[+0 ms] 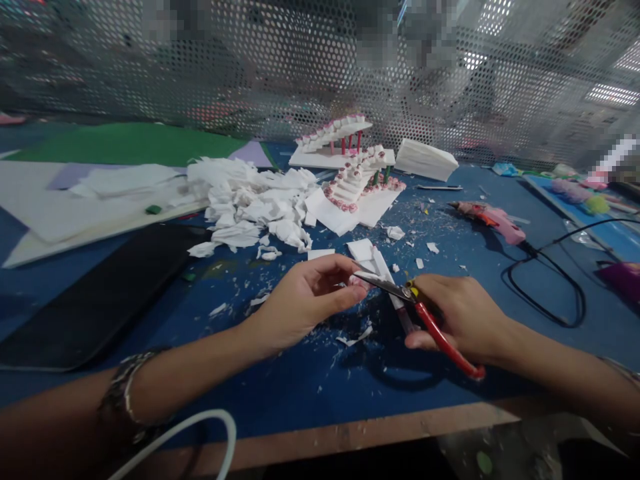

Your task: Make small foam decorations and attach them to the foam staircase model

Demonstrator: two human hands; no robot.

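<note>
Between the thumb and fingers of my left hand (310,293) is a small pinkish-white piece of paper (358,281). My right hand (463,313) grips red-handled scissors (440,337), their blades pointing left and reaching the piece at my left fingertips. Below the blades, a white strip with a clear end (393,287) lies slanted on the blue table; my right hand partly covers the view near it. Beyond my hands stands a small white model staircase (357,180) trimmed with red-and-white bits, and a second model staircase (333,137) on red posts is behind it.
A heap of torn white paper (250,200) lies left of the models. A dark flat panel (105,293) is at the left. On the right are a pink glue gun (493,220) and its looping black cable (583,300). Perforated metal mesh (280,73) borders the table's back.
</note>
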